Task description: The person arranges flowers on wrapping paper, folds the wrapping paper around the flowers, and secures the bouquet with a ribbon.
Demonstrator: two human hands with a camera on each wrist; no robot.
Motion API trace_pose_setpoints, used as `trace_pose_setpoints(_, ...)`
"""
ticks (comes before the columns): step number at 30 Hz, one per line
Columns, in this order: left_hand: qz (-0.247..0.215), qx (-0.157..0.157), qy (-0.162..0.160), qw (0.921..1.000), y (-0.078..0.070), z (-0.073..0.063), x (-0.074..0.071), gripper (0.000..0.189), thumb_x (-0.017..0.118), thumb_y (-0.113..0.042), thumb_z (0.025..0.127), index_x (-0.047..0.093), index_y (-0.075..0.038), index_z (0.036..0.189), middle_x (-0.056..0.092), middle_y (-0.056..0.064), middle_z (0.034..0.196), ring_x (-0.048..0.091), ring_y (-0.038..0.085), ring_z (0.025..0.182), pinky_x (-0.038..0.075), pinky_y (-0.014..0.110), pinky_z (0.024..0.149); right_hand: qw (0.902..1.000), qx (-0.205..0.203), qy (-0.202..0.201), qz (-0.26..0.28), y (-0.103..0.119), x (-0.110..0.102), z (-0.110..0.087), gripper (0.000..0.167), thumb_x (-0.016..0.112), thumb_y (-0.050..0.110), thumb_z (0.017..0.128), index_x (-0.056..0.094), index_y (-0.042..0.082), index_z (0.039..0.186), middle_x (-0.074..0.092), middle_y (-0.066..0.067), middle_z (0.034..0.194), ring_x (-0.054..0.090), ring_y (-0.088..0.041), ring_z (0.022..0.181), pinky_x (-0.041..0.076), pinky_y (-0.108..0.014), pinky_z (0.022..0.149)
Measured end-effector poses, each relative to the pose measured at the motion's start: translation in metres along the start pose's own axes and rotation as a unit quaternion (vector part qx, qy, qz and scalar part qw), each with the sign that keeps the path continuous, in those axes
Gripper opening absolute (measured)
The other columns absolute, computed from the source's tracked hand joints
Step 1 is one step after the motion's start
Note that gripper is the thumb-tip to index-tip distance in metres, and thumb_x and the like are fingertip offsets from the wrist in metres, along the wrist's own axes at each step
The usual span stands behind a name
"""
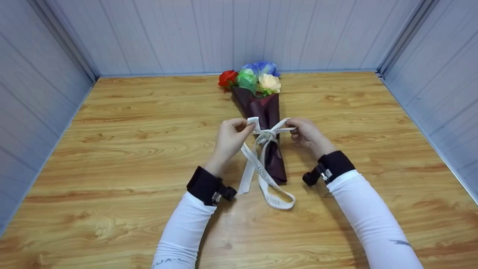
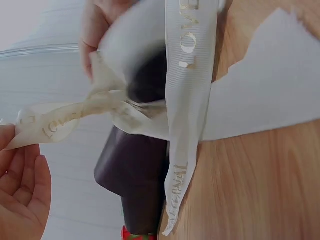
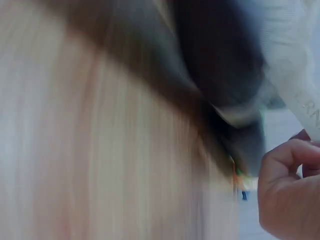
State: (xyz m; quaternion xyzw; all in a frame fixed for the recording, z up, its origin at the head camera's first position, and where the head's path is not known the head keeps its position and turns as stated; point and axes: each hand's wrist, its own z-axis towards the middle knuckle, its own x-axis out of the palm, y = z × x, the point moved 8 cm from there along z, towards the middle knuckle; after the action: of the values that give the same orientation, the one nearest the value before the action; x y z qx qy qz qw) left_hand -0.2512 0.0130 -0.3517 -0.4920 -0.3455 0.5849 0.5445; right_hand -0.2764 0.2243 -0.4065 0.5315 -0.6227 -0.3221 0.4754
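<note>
A bouquet in dark maroon wrapping paper (image 1: 244,99) lies on the table, its red, green, blue and cream flowers (image 1: 269,83) toward the back wall. White ribbon (image 1: 267,136) with gold lettering is knotted round the wrap's narrow part. On the left of the knot, my left hand (image 1: 229,140) pinches a ribbon loop between thumb and fingers. Opposite it, my right hand (image 1: 308,135) pinches another loop and draws it out to the right. Long ribbon tails (image 2: 187,100) hang from the knot toward the near side. The right wrist view is blurred, with my right hand (image 3: 292,187) at its edge.
The wooden table (image 1: 130,168) has a pale panelled wall (image 1: 168,37) behind it and walls at both sides. Each wrist wears a black strap (image 1: 338,164) with a small camera. One ribbon tail (image 1: 278,201) curls on the table near the stem end.
</note>
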Motion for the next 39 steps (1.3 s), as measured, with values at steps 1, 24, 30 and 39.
trace_pose_setpoints(1,-0.001,0.000,0.000,1.0000,0.000,0.000,0.000,0.017,0.066,-0.007,0.085,0.068,0.004,0.073,0.051,-0.008,0.060,0.044,0.005,0.058,0.036,0.018,0.058,1.0000,-0.001,-0.001,0.006,0.001,-0.002,0.000,0.038,0.040,0.004,0.097,0.060,0.010,0.065,0.052,0.005,0.055,0.037,-0.001,0.044,0.030,-0.013,0.045)
trace_pose_setpoints(24,0.003,-0.038,-0.050,0.9980,0.026,0.008,-0.024,0.031,0.067,-0.008,0.085,0.057,0.002,0.057,0.054,-0.005,0.056,0.047,0.007,0.055,0.036,0.017,0.054,0.9567,-0.111,-0.080,-0.257,0.030,-0.026,-0.003,0.019,0.059,0.007,0.092,0.044,0.007,0.081,0.051,0.011,0.062,0.044,-0.001,0.052,0.039,-0.015,0.053)
trace_pose_setpoints(30,-0.009,-0.055,-0.055,0.9970,0.034,0.008,-0.025,0.029,0.065,-0.006,0.085,0.059,0.000,0.058,0.062,0.005,0.060,0.054,0.008,0.056,0.042,0.017,0.056,0.9804,-0.071,-0.052,-0.176,0.026,-0.034,-0.005,0.020,0.057,0.013,0.095,0.057,0.011,0.075,0.052,0.009,0.060,0.040,-0.002,0.049,0.036,-0.015,0.049)
trace_pose_setpoints(39,-0.011,-0.061,-0.054,0.9966,0.036,0.010,-0.023,0.032,0.066,-0.006,0.085,0.056,-0.003,0.055,0.060,0.001,0.059,0.054,0.006,0.057,0.044,0.018,0.058,0.9985,-0.031,0.010,-0.043,0.019,-0.029,-0.006,0.032,0.046,0.022,0.100,0.051,0.013,0.069,0.050,0.005,0.057,0.039,-0.002,0.046,0.032,-0.013,0.047)
